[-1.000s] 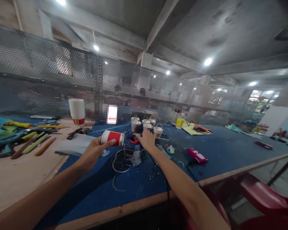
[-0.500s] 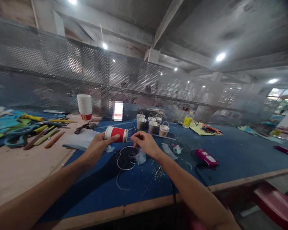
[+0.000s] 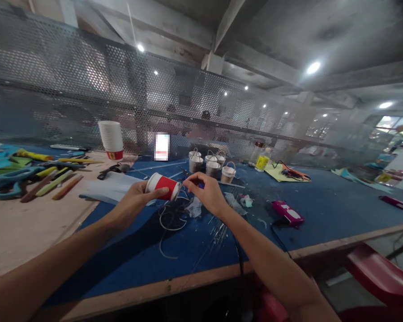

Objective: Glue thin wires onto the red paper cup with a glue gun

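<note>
Red-and-white paper cup point(image 3: 161, 186) sideways in left hand point(image 3: 133, 203) grip, right hand point(image 3: 204, 195) fingers pinched at its rim, what they pinch unclear, above blue tabletop point(image 3: 309, 210), mesh fence point(image 3: 87, 89) behind

Both forearms are bare to the frame's edge, and the left hand point(image 3: 131, 203) and right hand point(image 3: 206, 196) wear nothing.

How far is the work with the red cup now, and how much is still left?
Already done: four small cup baskets with wire handles stand at the back of the blue table. In hand: the left hand holds a red paper cup on its side, and the right hand pinches at its rim. Left: a stack of unused cups and loose wire.
</note>
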A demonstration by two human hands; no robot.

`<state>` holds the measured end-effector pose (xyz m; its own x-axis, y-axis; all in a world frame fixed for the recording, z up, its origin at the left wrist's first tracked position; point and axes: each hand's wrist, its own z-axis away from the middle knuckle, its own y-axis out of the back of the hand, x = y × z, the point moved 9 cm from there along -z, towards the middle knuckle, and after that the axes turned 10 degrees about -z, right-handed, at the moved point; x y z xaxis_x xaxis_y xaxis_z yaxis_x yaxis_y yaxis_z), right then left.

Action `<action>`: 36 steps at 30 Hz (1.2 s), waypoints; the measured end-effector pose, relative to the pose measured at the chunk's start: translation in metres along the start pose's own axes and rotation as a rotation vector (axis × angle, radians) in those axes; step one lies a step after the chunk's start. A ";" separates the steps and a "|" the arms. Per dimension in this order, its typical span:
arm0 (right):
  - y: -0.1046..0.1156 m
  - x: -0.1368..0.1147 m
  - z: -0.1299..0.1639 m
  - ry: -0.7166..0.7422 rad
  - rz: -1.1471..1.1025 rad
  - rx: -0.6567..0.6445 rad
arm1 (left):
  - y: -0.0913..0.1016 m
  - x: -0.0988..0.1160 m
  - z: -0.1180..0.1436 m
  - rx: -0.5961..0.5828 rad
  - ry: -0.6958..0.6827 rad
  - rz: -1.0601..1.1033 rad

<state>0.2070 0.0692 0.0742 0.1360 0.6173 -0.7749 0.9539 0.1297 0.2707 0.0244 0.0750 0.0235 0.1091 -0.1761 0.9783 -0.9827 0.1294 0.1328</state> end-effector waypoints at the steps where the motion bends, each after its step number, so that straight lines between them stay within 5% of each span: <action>1: 0.001 0.000 0.000 -0.001 0.016 0.006 | 0.000 0.001 0.001 0.004 0.003 0.001; 36: 0.002 0.004 0.000 0.001 0.087 0.019 | -0.010 -0.002 0.002 -0.125 -0.011 -0.001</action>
<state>0.2096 0.0718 0.0719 0.2186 0.6266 -0.7480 0.9432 0.0607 0.3265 0.0335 0.0719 0.0202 0.1073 -0.1867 0.9765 -0.9560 0.2502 0.1528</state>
